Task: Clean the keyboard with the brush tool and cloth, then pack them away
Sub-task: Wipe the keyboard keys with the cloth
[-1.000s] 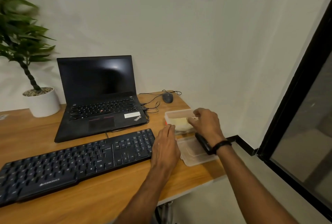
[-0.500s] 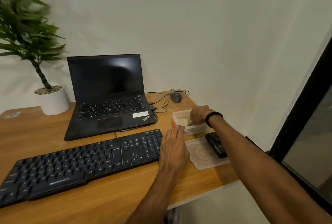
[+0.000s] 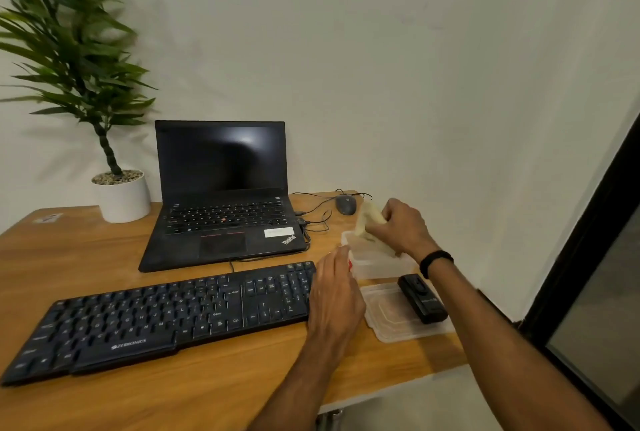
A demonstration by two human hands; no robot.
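Note:
A black keyboard lies across the front of the wooden desk. To its right stands a clear plastic container. My right hand holds a pale yellow cloth just above the container. My left hand rests flat at the keyboard's right end, fingertips against the container's side. The container's lid lies in front of it, and a black brush tool rests across the lid's right part.
A black laptop stands open behind the keyboard, with a wired mouse to its right. A potted plant is at the back left. The desk ends just right of the lid; a dark window frame is beyond.
My right hand has lifted out of the container with the cloth in it. My left hand has stayed at the keyboard's right end. The view has shifted rightward.

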